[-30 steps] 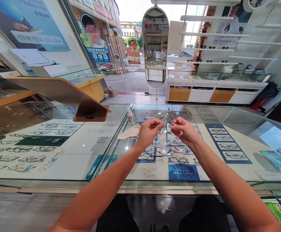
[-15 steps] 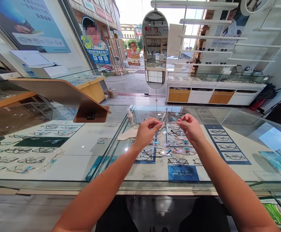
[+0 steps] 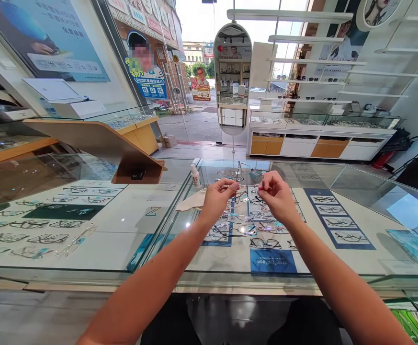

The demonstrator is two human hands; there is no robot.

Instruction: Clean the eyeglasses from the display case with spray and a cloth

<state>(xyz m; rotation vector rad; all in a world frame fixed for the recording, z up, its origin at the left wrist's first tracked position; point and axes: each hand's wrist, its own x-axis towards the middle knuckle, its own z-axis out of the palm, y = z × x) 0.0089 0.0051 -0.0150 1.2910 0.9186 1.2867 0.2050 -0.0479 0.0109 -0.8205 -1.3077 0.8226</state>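
Above the glass counter my left hand [image 3: 219, 199] pinches a pair of glasses [image 3: 238, 178] with thin dark frames, one part of which sticks upward. Close on its right, my right hand [image 3: 275, 194] has its fingers pressed together near the other side of the glasses; what they hold is too small to make out. Several spectacles lie below both hands, among them a dark pair [image 3: 265, 243] near a blue card [image 3: 272, 261]. Left of my left hand are a beige cloth [image 3: 191, 200] and a small white spray bottle [image 3: 195, 176].
A wooden stand [image 3: 137, 170] rises at the left of the counter. Rows of glasses [image 3: 49, 238] lie in the left case, and a blue strip [image 3: 340, 219] with frames is at the right. An oval mirror [image 3: 232, 76] hangs ahead.
My right hand has moved slightly left and its fingers have curled in closer. The glasses have shifted and turned a little, and the head view has tilted up slightly.
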